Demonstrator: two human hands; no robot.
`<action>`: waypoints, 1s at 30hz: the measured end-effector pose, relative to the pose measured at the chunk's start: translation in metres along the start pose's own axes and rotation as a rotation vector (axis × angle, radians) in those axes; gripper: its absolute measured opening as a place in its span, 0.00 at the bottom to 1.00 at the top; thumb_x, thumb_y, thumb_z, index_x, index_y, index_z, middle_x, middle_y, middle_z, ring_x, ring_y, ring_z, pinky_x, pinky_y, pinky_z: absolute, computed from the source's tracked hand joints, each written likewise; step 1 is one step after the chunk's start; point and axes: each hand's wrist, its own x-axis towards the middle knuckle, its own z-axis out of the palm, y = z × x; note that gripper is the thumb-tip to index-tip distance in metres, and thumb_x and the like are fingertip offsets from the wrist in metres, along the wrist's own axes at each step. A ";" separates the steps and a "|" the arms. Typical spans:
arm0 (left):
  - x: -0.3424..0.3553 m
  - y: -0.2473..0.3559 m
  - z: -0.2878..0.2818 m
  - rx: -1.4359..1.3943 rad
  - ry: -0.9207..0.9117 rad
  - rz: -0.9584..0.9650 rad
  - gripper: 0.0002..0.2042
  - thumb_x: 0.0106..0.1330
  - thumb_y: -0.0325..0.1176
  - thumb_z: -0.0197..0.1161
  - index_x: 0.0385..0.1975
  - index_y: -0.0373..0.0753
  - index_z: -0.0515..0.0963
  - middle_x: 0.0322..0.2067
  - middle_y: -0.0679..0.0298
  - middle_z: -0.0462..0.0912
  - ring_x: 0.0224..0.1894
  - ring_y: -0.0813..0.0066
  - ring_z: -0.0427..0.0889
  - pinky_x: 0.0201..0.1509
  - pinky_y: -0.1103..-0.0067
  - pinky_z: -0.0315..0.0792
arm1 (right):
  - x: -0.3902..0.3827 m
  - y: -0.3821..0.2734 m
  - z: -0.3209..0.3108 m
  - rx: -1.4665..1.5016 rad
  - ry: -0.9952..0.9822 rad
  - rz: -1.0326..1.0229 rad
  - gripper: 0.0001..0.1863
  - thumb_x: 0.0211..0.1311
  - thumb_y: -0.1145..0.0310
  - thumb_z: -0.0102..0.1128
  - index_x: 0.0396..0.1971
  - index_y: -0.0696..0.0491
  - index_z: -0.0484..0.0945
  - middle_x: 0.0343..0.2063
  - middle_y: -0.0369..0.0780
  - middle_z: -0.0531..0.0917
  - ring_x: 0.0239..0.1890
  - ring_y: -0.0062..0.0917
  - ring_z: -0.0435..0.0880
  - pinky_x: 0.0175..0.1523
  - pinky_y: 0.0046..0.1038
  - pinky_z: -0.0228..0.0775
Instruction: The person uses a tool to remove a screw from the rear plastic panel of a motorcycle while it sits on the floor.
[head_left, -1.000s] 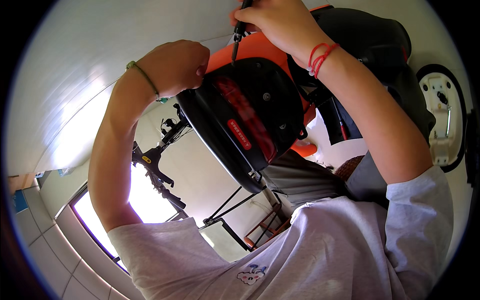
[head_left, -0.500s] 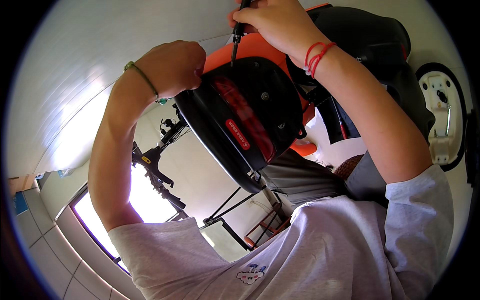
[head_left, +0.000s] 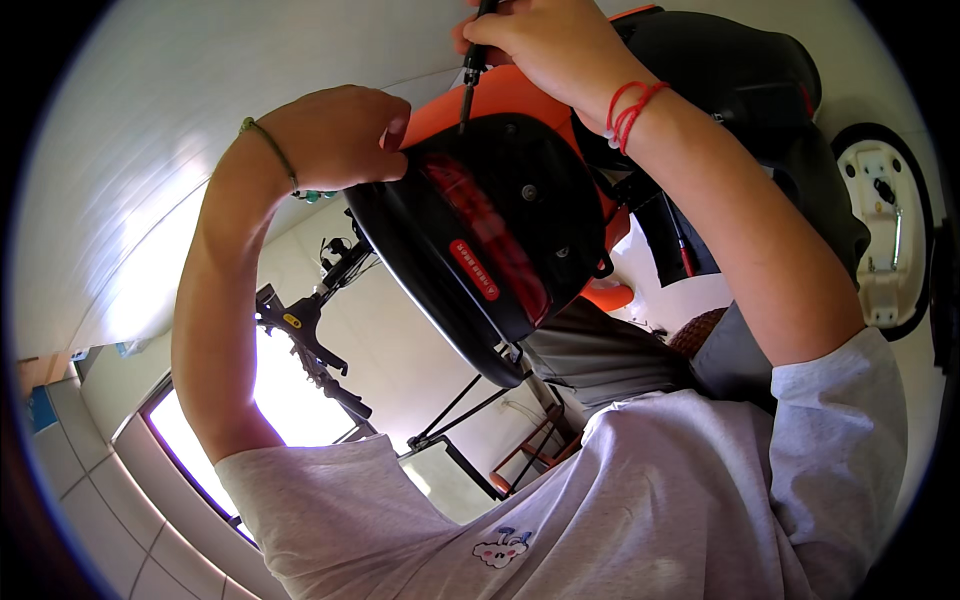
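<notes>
My right hand [head_left: 535,45] is closed around the dark handle of a screwdriver [head_left: 473,68]. The shaft points down, and its tip meets or hovers just above the upper edge of a black tail-light housing [head_left: 505,160]; contact cannot be told. A long red lens [head_left: 480,225] and several screw points show on the housing. My left hand [head_left: 335,135] is at the housing's upper left end, thumb and fingers curled against its edge; some fingertips are hidden. Orange bodywork [head_left: 495,92] lies behind the housing, and a black curved rail [head_left: 450,345] runs along its near side.
A black seat [head_left: 730,70] is at the upper right. Beyond my right arm lies a cream panel with a black rim [head_left: 875,225]. A red-handled tool [head_left: 686,258] lies on dark cloth. Handlebars [head_left: 310,325] stand at the left, near a bright window. A brown rack [head_left: 535,450] is lower down.
My left hand has shifted slightly left, and its thumb and index finger show more plainly at the housing's edge. My right hand and the screwdriver have barely moved.
</notes>
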 end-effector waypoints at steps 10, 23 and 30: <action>0.006 -0.006 0.004 -0.088 -0.020 0.016 0.10 0.56 0.35 0.65 0.29 0.33 0.80 0.25 0.60 0.82 0.26 0.70 0.79 0.32 0.73 0.72 | -0.002 -0.002 0.001 -0.045 -0.004 0.022 0.10 0.59 0.71 0.63 0.33 0.62 0.78 0.27 0.45 0.85 0.30 0.31 0.85 0.37 0.31 0.74; 0.002 -0.006 0.004 -0.128 0.011 0.066 0.10 0.58 0.35 0.65 0.27 0.33 0.78 0.24 0.59 0.80 0.27 0.68 0.78 0.35 0.72 0.73 | 0.001 0.005 0.003 -0.028 0.012 -0.039 0.10 0.58 0.71 0.63 0.34 0.63 0.78 0.28 0.46 0.85 0.31 0.33 0.85 0.39 0.32 0.75; 0.009 -0.004 0.004 -0.062 -0.044 -0.011 0.10 0.57 0.35 0.65 0.28 0.33 0.79 0.24 0.58 0.80 0.28 0.67 0.79 0.35 0.71 0.73 | -0.001 0.001 0.000 -0.026 0.014 -0.019 0.10 0.58 0.71 0.62 0.33 0.64 0.78 0.26 0.47 0.85 0.30 0.35 0.85 0.38 0.33 0.75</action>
